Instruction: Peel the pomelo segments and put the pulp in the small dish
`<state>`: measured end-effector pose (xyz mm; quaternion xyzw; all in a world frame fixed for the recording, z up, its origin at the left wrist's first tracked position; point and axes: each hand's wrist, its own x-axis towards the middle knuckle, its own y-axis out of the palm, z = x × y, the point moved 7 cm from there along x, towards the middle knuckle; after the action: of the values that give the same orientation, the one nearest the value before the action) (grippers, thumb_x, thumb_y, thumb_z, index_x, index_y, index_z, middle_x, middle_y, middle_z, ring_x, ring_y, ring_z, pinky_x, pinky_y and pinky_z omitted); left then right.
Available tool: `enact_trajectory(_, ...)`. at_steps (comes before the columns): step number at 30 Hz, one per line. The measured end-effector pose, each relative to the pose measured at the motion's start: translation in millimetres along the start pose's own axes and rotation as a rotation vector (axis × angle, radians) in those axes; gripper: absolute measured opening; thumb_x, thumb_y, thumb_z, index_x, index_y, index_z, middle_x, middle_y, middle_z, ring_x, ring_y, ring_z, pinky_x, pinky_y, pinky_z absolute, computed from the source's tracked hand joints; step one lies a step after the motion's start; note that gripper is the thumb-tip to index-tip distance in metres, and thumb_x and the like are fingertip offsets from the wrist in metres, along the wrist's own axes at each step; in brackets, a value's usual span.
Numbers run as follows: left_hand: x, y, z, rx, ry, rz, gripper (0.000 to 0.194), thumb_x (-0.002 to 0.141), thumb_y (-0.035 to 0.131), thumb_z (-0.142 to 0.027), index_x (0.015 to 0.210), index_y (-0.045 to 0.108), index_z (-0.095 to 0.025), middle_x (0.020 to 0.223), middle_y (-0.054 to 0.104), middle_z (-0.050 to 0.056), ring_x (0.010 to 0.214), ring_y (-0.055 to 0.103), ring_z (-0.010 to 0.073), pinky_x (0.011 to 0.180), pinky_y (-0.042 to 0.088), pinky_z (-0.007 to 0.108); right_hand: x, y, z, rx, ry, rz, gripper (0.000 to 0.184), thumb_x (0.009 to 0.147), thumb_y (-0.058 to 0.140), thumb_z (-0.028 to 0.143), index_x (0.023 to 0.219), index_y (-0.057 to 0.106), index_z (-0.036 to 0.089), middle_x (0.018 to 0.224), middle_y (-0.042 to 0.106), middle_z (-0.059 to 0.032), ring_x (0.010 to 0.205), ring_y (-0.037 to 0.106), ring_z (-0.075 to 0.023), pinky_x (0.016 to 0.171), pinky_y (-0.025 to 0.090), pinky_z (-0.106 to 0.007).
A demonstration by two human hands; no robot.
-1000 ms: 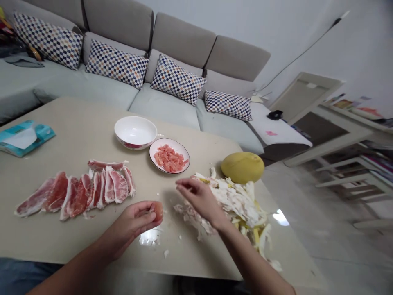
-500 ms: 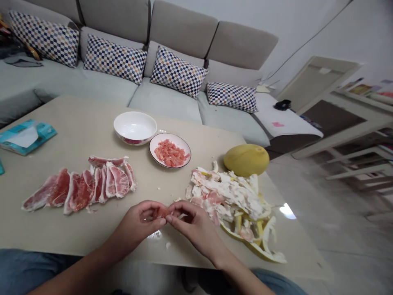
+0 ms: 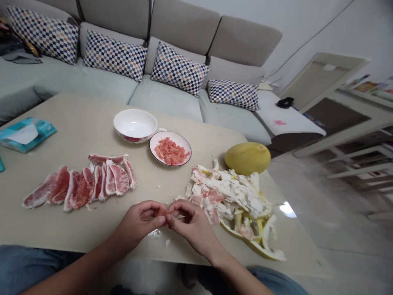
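Observation:
My left hand (image 3: 139, 223) and my right hand (image 3: 190, 225) meet above the near edge of the beige table (image 3: 76, 123), both pinched on one small pink piece of pomelo flesh (image 3: 161, 212). Several peeled pink pomelo segments (image 3: 82, 184) lie in a row to the left. A pile of white pith and yellow peel (image 3: 233, 200) lies just right of my right hand. Behind the hands stands a small plate of pink flesh pieces (image 3: 170, 148), with a white bowl (image 3: 135, 125) beside it.
A whole yellow pomelo (image 3: 247, 157) rests near the table's right edge. A teal tissue pack (image 3: 23, 133) lies at the far left. A grey sofa with checked cushions (image 3: 178, 73) runs behind the table. White shelving (image 3: 353, 135) stands to the right.
A second ago my right hand was at the peel pile and my left held the piece alone. The right hand came back to it, and both now pinch it.

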<state>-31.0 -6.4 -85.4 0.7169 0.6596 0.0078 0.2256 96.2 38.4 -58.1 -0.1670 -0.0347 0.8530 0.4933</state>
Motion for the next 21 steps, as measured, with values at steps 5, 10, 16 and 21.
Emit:
enact_trajectory(5, -1, 2.0, -4, -0.066, 0.001, 0.026, 0.019, 0.076, 0.071, -0.031, 0.089, 0.067, -0.017, 0.086, 0.064, 0.003, 0.088, 0.059, 0.0177, 0.084, 0.045, 0.028, 0, -1, 1, 0.037, -0.026, -0.019, 0.017, 0.071, 0.073, 0.031, 0.075, 0.064, 0.018, 0.066, 0.062, 0.0005, 0.060, 0.057, -0.0121, 0.054, 0.044, -0.022)
enact_trajectory(10, -3, 0.2, -14, -0.096, 0.023, 0.009, 0.018, 0.078, 0.070, -0.031, 0.087, 0.066, -0.016, 0.079, 0.058, 0.001, 0.080, 0.056, 0.0148, 0.076, 0.044, 0.025, 3, -3, -4, 0.297, 0.069, 0.070, 0.023, 0.073, 0.074, 0.036, 0.080, 0.063, 0.018, 0.069, 0.066, -0.0001, 0.065, 0.061, -0.0116, 0.066, 0.049, -0.024)
enact_trajectory(16, -2, -5.9, -9, -0.308, -0.087, -0.036, 0.019, 0.076, 0.072, -0.030, 0.089, 0.068, -0.017, 0.087, 0.062, 0.003, 0.089, 0.058, 0.0154, 0.093, 0.044, 0.030, 12, -5, -13, 0.519, 0.177, 0.111, 0.029, 0.070, 0.077, 0.039, 0.084, 0.062, 0.018, 0.079, 0.068, -0.0021, 0.074, 0.065, -0.0133, 0.075, 0.054, -0.027)
enact_trajectory(21, 1, -16.2, -6, -0.423, -0.109, -0.115, 0.020, 0.075, 0.075, -0.028, 0.090, 0.069, -0.017, 0.088, 0.063, 0.004, 0.088, 0.059, 0.0141, 0.097, 0.043, 0.032, 64, -44, 8, -0.001, -0.094, -0.106, 0.028, 0.078, 0.063, 0.043, 0.088, 0.061, 0.016, 0.080, 0.070, -0.0060, 0.072, 0.066, -0.0161, 0.073, 0.055, -0.032)
